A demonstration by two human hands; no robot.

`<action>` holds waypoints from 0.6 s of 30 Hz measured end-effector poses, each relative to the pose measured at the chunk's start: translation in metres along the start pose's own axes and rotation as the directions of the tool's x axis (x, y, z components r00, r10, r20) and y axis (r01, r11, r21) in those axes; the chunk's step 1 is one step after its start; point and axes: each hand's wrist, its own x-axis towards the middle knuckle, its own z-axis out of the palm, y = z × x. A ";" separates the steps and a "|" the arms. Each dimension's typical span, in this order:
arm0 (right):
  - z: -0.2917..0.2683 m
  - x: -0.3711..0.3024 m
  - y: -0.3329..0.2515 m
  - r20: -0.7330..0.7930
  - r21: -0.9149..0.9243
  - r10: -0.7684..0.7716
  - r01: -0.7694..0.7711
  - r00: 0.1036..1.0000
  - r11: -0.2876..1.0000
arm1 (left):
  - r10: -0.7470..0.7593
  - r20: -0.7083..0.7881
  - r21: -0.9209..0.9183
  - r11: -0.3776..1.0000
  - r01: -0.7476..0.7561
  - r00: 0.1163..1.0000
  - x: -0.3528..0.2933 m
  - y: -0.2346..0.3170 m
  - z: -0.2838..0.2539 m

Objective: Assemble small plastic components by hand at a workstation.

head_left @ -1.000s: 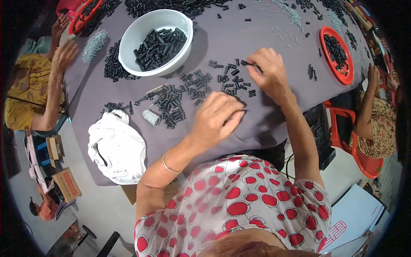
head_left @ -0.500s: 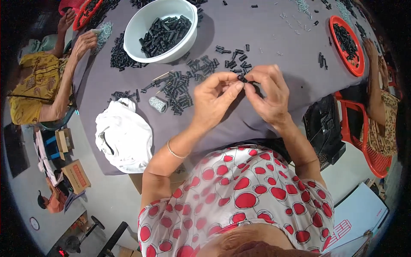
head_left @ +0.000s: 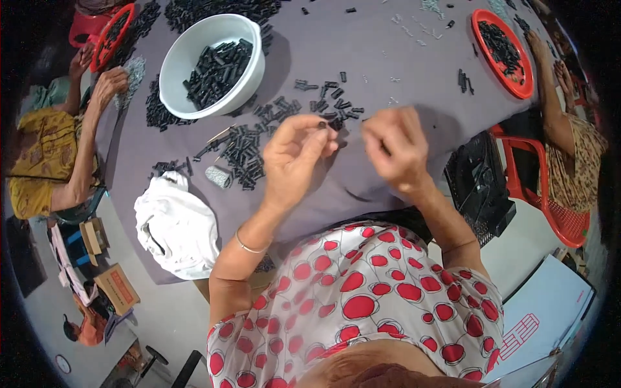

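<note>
My left hand is closed in a pinch over the grey cloth, with a small black plastic part between thumb and forefinger. Apart from it on the right, my right hand is slightly blurred with its fingers curled in; whatever they hold, if anything, is hidden. Just beyond my left hand lie several loose black plastic parts. To its left spreads a pile of longer assembled black pieces, beside a small grey speckled object.
A white basin of black parts stands at the far left. White cloth lies on the near left of the table. Red trays and tiny metal springs are farther off. Co-workers' hands are at both sides.
My hands have come apart: the left moved left with the black part, the right lifted away curled. The whole view has shifted slightly, so the table's things appear farther left.
</note>
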 end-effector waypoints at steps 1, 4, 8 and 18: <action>-0.006 0.006 0.005 -0.037 -0.061 0.016 -0.018 0.999 0.998 | -0.004 0.020 0.040 0.999 0.004 1.000 0.000 0.002 -0.001; -0.023 0.005 0.036 0.007 -0.062 0.194 -0.193 0.981 0.979 | -0.014 0.021 0.035 0.999 0.013 1.000 0.000 0.006 0.005; -0.021 0.000 0.059 0.034 -0.067 0.190 -0.188 0.981 0.980 | -0.066 0.048 0.063 0.996 0.063 0.997 -0.001 0.006 0.001; -0.014 0.001 0.066 0.077 -0.164 0.205 -0.191 0.976 0.968 | -0.180 0.041 0.057 0.982 0.178 0.983 0.001 0.006 0.001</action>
